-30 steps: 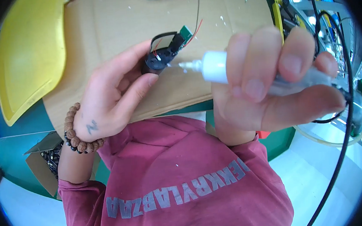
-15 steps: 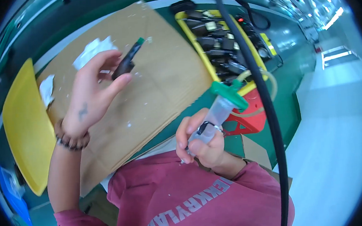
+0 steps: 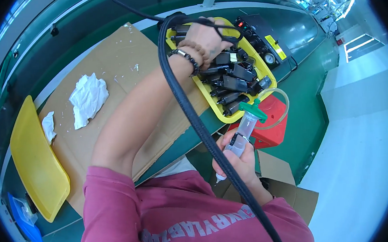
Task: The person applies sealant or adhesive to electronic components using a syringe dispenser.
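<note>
Syringe (image 3: pixel 247 126), translucent barrel, in the right hand (image 3: pixel 237 156), near the yellow tray's closest corner. Held at a slant: white tip toward the person at lower left, green cap (image 3: pixel 253 110) at upper right, clear tubing (image 3: pixel 287 103) looping from the cap. Right hand: fingers curled closed around the barrel, firm hold.

Black housings (image 3: pixel 235 83): many, piled at mixed angles inside the yellow tray (image 3: pixel 226 118). Left hand (image 3: pixel 205 35) is in at the tray's far left part, over the pile, back of hand uppermost. Its fingertips are partly covered by a black cable (image 3: pixel 188 108) passing in front; cannot tell how far the fingers are spread or whether a housing is gripped. Syringe and left hand well apart, with most of the pile between them.

Bead bracelets (image 3: pixel 194 53) on the left wrist. Left forearm spans the cardboard sheet (image 3: pixel 117 54). On the sheet, left of the forearm: crumpled white paper (image 3: pixel 89 99), plus small white flecks. Smaller paper scrap (image 3: pixel 48 126) near the sheet's left edge, just beside a second yellow tray (image 3: pixel 37 163).

Right of the pile, on the green worktop (image 3: pixel 309 63): black control box (image 3: pixel 286 29) with round gauge. Red container (image 3: pixel 272 120) just beside the syringe's cap end.
</note>
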The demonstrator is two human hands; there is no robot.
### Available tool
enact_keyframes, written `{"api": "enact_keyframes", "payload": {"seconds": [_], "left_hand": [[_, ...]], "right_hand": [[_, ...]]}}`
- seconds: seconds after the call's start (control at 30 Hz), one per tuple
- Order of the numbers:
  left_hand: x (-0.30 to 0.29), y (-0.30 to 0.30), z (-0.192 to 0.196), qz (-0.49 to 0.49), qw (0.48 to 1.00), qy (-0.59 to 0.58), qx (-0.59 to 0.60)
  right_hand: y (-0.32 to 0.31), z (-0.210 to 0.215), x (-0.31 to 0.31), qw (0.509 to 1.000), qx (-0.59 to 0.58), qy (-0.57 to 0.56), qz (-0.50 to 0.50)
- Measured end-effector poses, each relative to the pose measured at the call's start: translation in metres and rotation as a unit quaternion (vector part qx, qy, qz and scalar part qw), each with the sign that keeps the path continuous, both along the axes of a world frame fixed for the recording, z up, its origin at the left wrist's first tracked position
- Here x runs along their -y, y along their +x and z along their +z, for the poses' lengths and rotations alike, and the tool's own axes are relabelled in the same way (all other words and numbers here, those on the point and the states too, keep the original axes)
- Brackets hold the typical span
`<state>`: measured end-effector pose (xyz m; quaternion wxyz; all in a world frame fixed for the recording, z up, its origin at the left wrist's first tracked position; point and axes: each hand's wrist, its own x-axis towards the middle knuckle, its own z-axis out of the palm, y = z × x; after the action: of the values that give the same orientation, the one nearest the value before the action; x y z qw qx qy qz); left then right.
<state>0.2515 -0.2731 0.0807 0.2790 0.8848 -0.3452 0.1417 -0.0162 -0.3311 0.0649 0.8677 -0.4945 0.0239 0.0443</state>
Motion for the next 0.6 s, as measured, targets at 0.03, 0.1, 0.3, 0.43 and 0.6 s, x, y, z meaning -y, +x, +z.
{"api": "enact_keyframes", "payload": {"seconds": [0.03, 0.1, 0.3, 0.43, 0.6], "left_hand": [[-0.002, 0.004, -0.001, -0.001, 0.999, -0.026, 0.048], [-0.017, 0.003, -0.010, 0.007, 0.998, -0.048, 0.038], [-0.145, -0.085, 0.000, 0.104, 0.987, -0.115, -0.035], [-0.210, -0.206, -0.007, 0.214, 0.937, -0.244, -0.130], [-0.243, -0.322, -0.026, 0.344, 0.863, -0.314, -0.194]], "right_hand": [[0.002, -0.004, -0.001, 1.000, 0.002, 0.005, 0.005], [0.005, -0.010, -0.001, 0.999, 0.004, 0.020, 0.025], [0.028, -0.018, -0.020, 0.991, 0.004, 0.065, 0.114], [0.049, -0.020, -0.046, 0.972, 0.002, 0.118, 0.203], [0.081, -0.011, -0.074, 0.956, 0.008, 0.023, 0.294]]}}
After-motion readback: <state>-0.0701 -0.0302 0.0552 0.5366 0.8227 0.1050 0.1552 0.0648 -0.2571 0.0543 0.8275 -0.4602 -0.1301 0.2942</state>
